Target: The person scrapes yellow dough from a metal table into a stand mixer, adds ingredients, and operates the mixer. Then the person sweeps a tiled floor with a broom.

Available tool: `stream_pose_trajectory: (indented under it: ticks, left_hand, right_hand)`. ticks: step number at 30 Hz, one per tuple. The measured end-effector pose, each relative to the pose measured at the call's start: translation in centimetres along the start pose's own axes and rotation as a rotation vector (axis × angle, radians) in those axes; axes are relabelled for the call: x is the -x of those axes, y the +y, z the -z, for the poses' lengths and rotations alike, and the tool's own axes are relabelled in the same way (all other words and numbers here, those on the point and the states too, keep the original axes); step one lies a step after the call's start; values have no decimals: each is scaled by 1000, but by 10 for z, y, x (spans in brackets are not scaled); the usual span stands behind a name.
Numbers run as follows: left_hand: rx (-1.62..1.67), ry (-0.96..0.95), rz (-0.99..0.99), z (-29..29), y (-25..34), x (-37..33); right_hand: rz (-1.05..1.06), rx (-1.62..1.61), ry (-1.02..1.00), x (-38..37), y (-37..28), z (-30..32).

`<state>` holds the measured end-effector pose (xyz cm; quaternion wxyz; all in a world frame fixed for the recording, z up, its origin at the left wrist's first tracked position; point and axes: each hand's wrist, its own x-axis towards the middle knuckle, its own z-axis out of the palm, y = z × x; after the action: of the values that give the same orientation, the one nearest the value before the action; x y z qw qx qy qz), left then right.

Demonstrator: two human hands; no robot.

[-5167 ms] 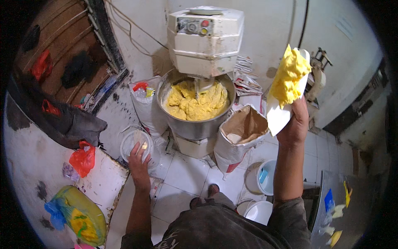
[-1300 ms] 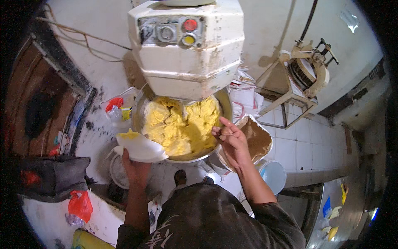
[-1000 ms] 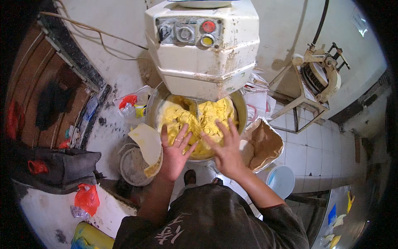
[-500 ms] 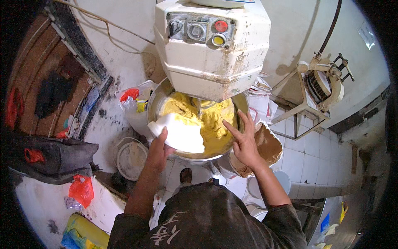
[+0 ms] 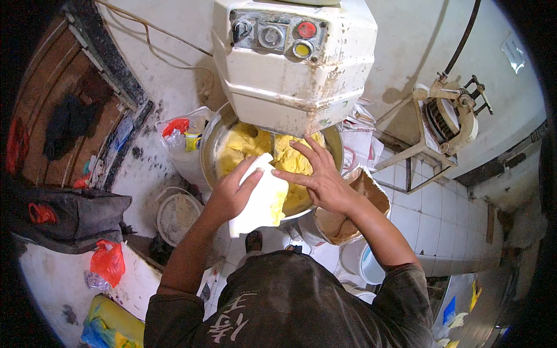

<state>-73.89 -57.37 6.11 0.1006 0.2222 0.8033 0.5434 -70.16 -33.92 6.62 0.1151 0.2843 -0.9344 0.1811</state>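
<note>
My left hand grips a bright white plastic piece, held tilted over the near side of a steel mixing bowl. Yellow dough clings to the piece's right edge; glare hides its exact shape, so I cannot tell whether it is a tub or a broad scraper. My right hand is over the bowl's right part with fingers spread, its thumb tip at the piece's upper edge; whether they touch is unclear. Soft yellow dough lies in the bowl around an upright metal bar, partly hidden by my hands.
The mixer's cream head, with buttons and dials, overhangs the bowl. An open paper sack stands close on the right, a pale bucket nearer me. A floury bucket is at left. A metal-framed machine stands at far right.
My left hand has turned the white piece more upright and brought it right and nearer me; its dough-smeared edge now shows. My right hand has moved left toward it, fingers still spread.
</note>
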Motion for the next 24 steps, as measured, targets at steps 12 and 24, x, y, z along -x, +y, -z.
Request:
stream_pose_trajectory:
  ticks: [12,24]
  left_hand:
    - [-134,153,-147,-10,3,-15]
    - [-87,171,-99,-8,-6,-17]
  right_hand:
    - [11,106,11,7,10,-7]
    - [0,-44,7,7,7,-21]
